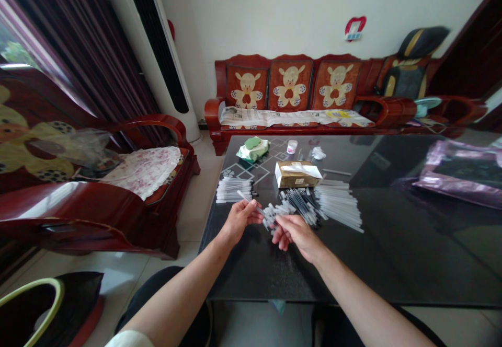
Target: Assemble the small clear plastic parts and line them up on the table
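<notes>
My left hand is closed around a slim whitish pen barrel, which slants up and to the left from the fingers. Close beside it, my right hand has thumb and forefinger pinched together at the near edge of a heap of small translucent pen caps. Whatever sits in that pinch is too small to make out. Behind the right hand lie dark pen refills with pale ends. A fan of pale empty-looking tubes is to their right. Left of the left hand, a row of whitish pens lies with dark tips.
On the dark glossy table stand a tissue box, a green wipes pack, a small cup and crumpled tissue. Purple plastic packaging lies at right. A bin stands on the floor at left.
</notes>
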Available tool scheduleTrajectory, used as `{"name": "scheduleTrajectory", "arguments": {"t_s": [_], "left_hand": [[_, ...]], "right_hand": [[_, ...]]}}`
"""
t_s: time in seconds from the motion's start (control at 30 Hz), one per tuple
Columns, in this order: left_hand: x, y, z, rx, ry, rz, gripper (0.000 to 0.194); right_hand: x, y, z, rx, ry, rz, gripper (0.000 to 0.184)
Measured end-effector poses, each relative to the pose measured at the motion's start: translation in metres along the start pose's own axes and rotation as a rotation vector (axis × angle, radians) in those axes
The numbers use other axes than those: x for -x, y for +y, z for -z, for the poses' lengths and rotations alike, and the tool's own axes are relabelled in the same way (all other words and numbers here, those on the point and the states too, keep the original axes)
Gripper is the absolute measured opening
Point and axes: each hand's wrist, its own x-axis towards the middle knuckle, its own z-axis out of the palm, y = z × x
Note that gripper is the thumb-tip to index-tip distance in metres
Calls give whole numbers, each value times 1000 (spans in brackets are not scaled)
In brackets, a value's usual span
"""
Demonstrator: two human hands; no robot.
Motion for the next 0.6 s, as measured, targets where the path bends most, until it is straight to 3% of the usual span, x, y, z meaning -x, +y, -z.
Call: {"name": "scheduleTrajectory", "arguments": {"t_s": [0.23, 0.6], "left_hand": [[0, 6, 1, 10, 23, -7, 40], [-5, 7, 8, 55, 58, -10, 37]], "right_hand": [[0, -1, 3, 26, 23, 47, 27], [2, -2, 7, 44, 9, 63, 26]]}}
